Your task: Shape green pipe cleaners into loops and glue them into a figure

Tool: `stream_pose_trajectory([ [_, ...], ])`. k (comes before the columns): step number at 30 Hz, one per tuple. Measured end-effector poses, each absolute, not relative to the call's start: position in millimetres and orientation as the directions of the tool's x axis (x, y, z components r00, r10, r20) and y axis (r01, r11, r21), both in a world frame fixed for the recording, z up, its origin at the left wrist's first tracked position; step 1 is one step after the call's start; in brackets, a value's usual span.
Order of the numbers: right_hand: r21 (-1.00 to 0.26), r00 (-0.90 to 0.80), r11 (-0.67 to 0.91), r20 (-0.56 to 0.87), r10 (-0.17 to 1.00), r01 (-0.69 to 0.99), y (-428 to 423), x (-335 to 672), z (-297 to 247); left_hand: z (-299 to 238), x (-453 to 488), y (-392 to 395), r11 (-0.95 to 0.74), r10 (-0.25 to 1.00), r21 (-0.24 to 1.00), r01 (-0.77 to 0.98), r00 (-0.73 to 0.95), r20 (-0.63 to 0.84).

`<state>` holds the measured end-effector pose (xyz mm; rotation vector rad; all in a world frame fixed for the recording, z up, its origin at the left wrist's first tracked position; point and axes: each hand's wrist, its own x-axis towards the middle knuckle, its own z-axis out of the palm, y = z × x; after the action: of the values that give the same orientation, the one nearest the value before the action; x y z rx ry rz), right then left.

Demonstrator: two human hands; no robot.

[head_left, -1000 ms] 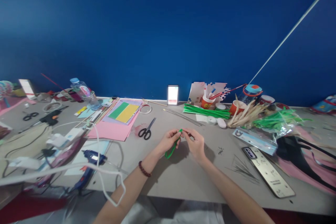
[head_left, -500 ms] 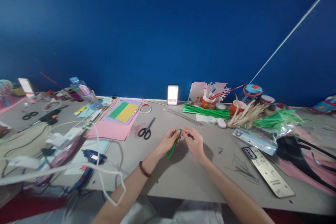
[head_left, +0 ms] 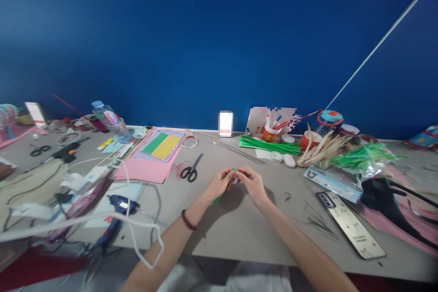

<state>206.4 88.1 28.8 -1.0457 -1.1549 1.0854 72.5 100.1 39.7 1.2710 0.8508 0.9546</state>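
Note:
My left hand (head_left: 219,182) and my right hand (head_left: 252,183) meet over the middle of the grey table (head_left: 239,232). Both pinch a green pipe cleaner (head_left: 234,170), whose top shows between the fingertips. Its lower end pokes out below my left hand; the rest is hidden by the fingers. A dark bead bracelet (head_left: 188,220) circles my left wrist. Black scissors (head_left: 191,169) lie just left of my hands.
A bundle of green pipe cleaners (head_left: 270,145), cups with pens (head_left: 271,132) and sticks (head_left: 320,148) stand at the back right. A phone (head_left: 351,225) lies right. Coloured paper (head_left: 155,155), a blue glue gun (head_left: 114,212), cables and a water bottle (head_left: 109,119) crowd the left.
My hands have closed together around the pipe cleaner. Less of the green length shows below my left hand than before.

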Motion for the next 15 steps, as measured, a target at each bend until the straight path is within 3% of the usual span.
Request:
stream_pose_trajectory([
  [15,-0.943,-0.102,-0.027,0.007,0.995,-0.333,87.3,209.6,34.4,36.1,64.6,103.1,0.182,0.848,0.977,-0.111,0.521,-0.099],
])
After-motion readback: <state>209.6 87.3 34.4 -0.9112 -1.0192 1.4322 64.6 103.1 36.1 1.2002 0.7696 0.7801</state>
